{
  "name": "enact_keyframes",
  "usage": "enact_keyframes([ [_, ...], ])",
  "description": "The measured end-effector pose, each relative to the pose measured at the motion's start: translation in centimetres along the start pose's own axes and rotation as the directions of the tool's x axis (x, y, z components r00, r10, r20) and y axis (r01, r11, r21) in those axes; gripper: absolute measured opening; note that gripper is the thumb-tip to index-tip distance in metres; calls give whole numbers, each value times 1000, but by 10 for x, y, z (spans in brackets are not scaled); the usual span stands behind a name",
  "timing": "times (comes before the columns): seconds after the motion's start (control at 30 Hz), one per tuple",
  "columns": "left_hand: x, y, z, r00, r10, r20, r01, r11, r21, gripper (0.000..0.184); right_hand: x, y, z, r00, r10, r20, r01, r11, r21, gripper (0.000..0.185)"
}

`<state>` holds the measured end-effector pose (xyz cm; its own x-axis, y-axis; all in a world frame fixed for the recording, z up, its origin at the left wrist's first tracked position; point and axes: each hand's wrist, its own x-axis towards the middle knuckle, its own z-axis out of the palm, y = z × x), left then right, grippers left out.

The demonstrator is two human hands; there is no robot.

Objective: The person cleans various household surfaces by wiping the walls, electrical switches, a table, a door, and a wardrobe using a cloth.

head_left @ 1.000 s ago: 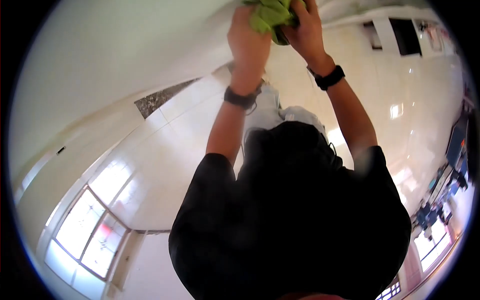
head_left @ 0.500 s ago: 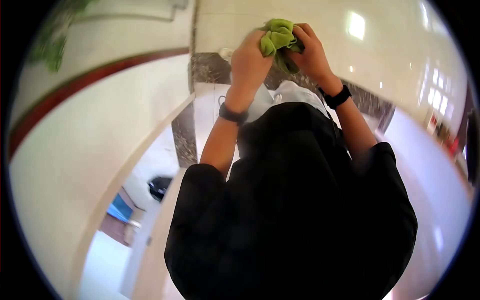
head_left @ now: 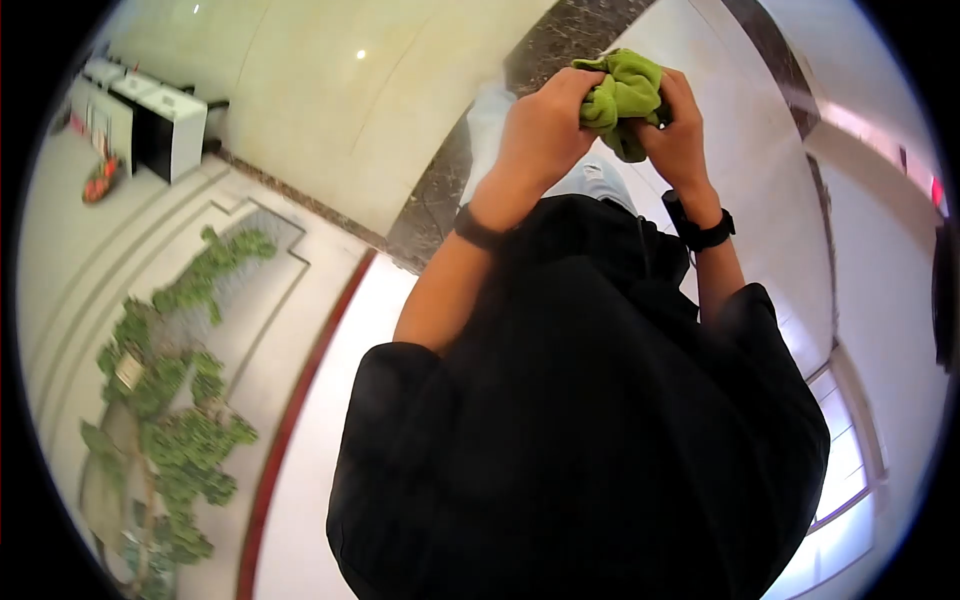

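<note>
A bunched green cloth (head_left: 628, 92) is held up in front of my body, above the floor. My left hand (head_left: 550, 125) grips its left side, the fingers closed into the folds. Round the other side of the cloth, my right hand (head_left: 676, 135) is closed too, its fingers partly hidden by the fabric. Dark bands circle both wrists. Below the hands, a bit of light-coloured trousers (head_left: 600, 180) shows past my black shirt (head_left: 590, 400).
Glossy cream floor tiles (head_left: 330, 110) meet a dark marbled strip (head_left: 425, 215). On the left is a wall with a mural of a green tree (head_left: 190, 400) and a red-brown band (head_left: 300, 420). A white cabinet-like piece (head_left: 180, 130) stands at the upper left. A window (head_left: 840, 450) is at the lower right.
My view has turned, bringing the tree mural and white cabinet-like piece into sight. Both hands still hold the cloth, which now sits further right in view and looks more tightly bunched.
</note>
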<state>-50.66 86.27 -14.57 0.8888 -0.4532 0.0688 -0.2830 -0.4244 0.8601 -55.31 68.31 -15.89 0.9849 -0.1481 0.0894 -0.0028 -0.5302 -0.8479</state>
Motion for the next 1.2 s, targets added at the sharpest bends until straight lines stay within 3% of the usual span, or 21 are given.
enact_keyframes([
  [0.1,32,1,15,991,-1,137,3,1000,-10,39,3,11,-14,995,72,-75,-73,997,-10,46],
  [0.27,118,9,36,974,55,219,-36,995,-89,49,55,30,-45,968,193,-160,-193,981,11,49],
  [0.47,242,40,67,933,185,309,-114,966,-232,66,153,51,-108,940,165,-297,-184,982,-36,55],
  [0.53,292,58,72,909,210,359,-109,953,-283,61,191,56,-137,922,60,-384,-102,991,-89,61],
  [0.63,358,79,95,867,245,435,-107,942,-317,49,226,56,-190,881,149,-449,-166,986,0,72],
  [0.83,486,147,181,624,349,700,-158,933,-324,45,256,103,-295,784,274,-557,-363,930,-53,65],
  [1.03,623,227,287,414,574,707,-384,814,-436,59,312,177,-419,651,102,-753,-297,946,-128,63],
  [1.2,735,301,352,559,665,495,-480,746,-461,66,424,229,-542,515,-182,-838,-119,953,-280,62],
])
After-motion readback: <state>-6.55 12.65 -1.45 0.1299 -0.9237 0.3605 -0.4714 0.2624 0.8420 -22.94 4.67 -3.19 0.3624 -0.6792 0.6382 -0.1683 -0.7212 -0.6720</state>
